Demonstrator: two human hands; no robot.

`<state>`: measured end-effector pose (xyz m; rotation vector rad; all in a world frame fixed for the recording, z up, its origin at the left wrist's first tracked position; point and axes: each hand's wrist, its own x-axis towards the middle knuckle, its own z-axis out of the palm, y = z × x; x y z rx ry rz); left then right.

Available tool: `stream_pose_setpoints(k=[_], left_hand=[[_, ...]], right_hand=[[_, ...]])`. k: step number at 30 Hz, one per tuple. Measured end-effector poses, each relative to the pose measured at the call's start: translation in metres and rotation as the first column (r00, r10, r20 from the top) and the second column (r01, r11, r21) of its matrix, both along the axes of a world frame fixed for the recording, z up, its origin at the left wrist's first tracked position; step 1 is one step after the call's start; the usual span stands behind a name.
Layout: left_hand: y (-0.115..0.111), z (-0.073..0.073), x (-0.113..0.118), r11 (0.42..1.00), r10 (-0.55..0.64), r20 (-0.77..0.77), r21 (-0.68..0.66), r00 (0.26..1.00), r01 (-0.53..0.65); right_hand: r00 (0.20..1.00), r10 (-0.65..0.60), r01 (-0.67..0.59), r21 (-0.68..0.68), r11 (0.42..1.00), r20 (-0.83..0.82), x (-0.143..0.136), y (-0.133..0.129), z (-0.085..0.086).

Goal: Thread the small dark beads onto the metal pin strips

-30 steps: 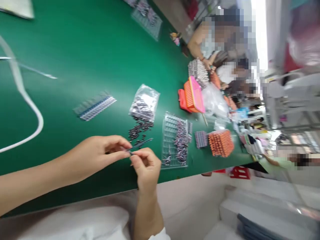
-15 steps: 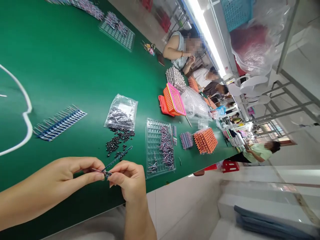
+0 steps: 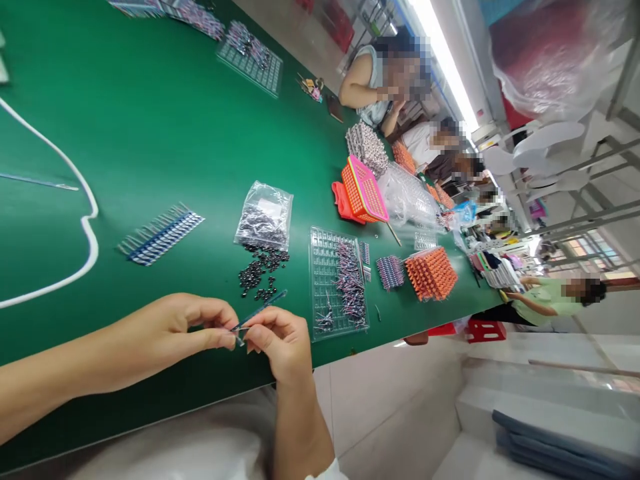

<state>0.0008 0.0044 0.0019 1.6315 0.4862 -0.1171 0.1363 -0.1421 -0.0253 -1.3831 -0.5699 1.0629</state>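
Near the table's front edge, my left hand (image 3: pixel 185 330) pinches a thin blue strip (image 3: pixel 260 308) that slants up to the right. My right hand (image 3: pixel 280 340) is closed at the same spot, its fingertips on a small thin piece by the strip's lower end; that piece is too small to name. Just beyond the hands lie loose black beads (image 3: pixel 257 270), below a clear bag of black beads (image 3: pixel 265 217). To the left is a row of blue and white pieces (image 3: pixel 163 237). On the right a clear tray (image 3: pixel 323 267) holds many thin pieces.
A white cord (image 3: pixel 93 233) curves over the green table (image 3: pixel 150 133) at the left. Orange and pink baskets (image 3: pixel 365 190), an orange stack (image 3: pixel 431 273) and a plastic bag (image 3: pixel 407 197) stand to the right. Several people sit or stand further along the table.
The view has shifted, so the table items appear further right. Both hands stay together at the strip, with small finger movements. A thin strip now shows by the cord at the left.
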Motion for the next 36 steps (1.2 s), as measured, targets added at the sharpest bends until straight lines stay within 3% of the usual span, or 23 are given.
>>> stream_pose_setpoints(k=[4, 7, 10, 12, 14, 16, 19, 24, 28, 36], left_hand=[[-0.001, -0.008, 0.0, 0.996, 0.065, 0.015, -0.057, 0.998, -0.064], [0.0, -0.011, -0.001, 0.987, 0.115, 0.029, -0.115, 0.993, -0.111], [0.002, -0.01, 0.0, 0.968, 0.194, 0.039, -0.172, 0.98, -0.185], [0.003, -0.008, 0.002, 0.951, 0.243, 0.038, -0.205, 0.969, -0.231], [0.004, -0.007, 0.003, 0.928, 0.31, 0.035, -0.23, 0.95, -0.294], [0.004, -0.008, 0.004, 0.909, 0.353, 0.027, -0.245, 0.935, -0.336], [0.005, -0.011, 0.004, 0.89, 0.399, 0.027, -0.253, 0.916, -0.38], [0.006, -0.011, 0.003, 0.888, 0.416, 0.054, -0.24, 0.908, -0.393], [0.007, -0.007, 0.004, 0.885, 0.421, 0.052, -0.243, 0.906, -0.397], [0.007, -0.007, 0.003, 0.916, 0.37, 0.073, -0.196, 0.926, -0.35]], right_hand=[[0.938, -0.035, 0.033, 0.013, 0.999, 0.344, -0.005, -0.007, 0.01], [0.769, -0.105, 0.073, 0.076, 0.994, 0.631, -0.003, -0.02, 0.016], [0.604, -0.185, 0.133, 0.131, 0.982, 0.776, 0.017, -0.039, 0.022], [0.443, -0.238, 0.237, 0.143, 0.961, 0.864, 0.039, -0.054, 0.025], [0.311, -0.238, 0.336, 0.128, 0.933, 0.92, 0.063, -0.066, 0.025], [0.249, -0.175, 0.383, 0.069, 0.921, 0.952, 0.084, -0.075, 0.022], [0.227, -0.067, 0.348, -0.017, 0.937, 0.972, 0.101, -0.078, 0.011], [0.224, 0.004, 0.326, -0.079, 0.942, 0.975, 0.103, -0.076, -0.004], [0.213, -0.018, 0.368, -0.064, 0.928, 0.977, 0.103, -0.074, -0.006], [0.143, 0.087, 0.356, -0.133, 0.925, 0.986, 0.107, -0.06, -0.01]])
